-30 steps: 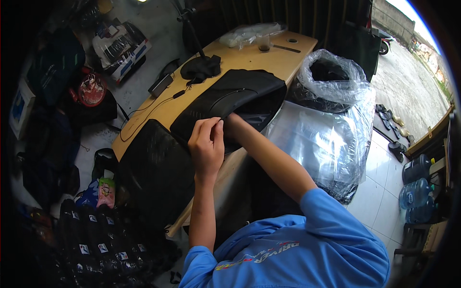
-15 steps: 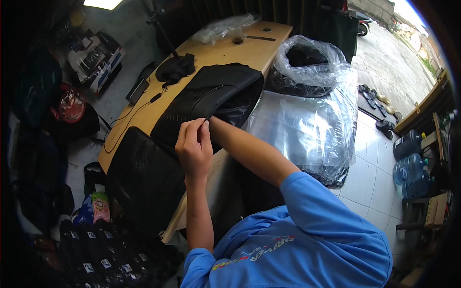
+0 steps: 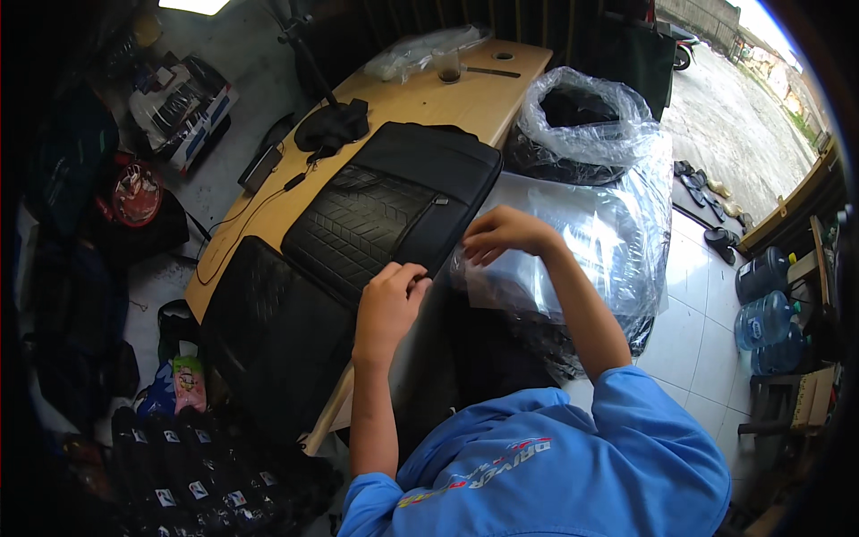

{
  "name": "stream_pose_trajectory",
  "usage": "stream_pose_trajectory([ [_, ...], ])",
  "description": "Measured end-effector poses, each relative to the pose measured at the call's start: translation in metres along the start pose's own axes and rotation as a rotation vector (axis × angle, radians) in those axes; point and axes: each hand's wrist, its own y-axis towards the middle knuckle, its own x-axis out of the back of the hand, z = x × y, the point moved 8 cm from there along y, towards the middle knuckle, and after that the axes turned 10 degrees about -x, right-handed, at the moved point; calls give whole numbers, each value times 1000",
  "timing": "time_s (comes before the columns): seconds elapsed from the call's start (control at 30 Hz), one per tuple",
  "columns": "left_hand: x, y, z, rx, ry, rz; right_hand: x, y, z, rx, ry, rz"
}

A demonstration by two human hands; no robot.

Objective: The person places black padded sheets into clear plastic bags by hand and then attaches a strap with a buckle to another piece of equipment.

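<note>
A black backpack (image 3: 353, 210) lies flat on the wooden table, its ribbed, tread-patterned panel and a small zip pull facing up. At its near edge is my left hand (image 3: 386, 309), its fingers curled closed on the rim; the fingertips are partly hidden. My right hand (image 3: 510, 234) hovers just off the backpack's right side, fingers bent and loosely apart, with nothing visible in them. Another black bag or panel (image 3: 268, 331) hangs over the table's near left corner, touching the backpack.
Clear plastic sheets (image 3: 573, 242) cover a stack at the right, with a plastic-wrapped black bundle (image 3: 582, 125) behind. On the table (image 3: 403, 103) stand a black lamp base (image 3: 331, 127), a cable and a cup (image 3: 446, 65). Water jugs (image 3: 762, 319) line the right side; packed black goods (image 3: 197, 474) lie lower left.
My right arm has come out of the backpack's opening and moved right. The backpack's raised flap now lies flat. My left hand has shifted right and nearer along the edge.
</note>
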Motion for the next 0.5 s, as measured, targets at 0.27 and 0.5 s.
stream_pose_trajectory([
  [0.27,8,100,-35,-183,259,96,179,19,11,487,97,-759],
  [0.5,-63,232,15,-388,100,27,171,62,25,233,-564,-407],
])
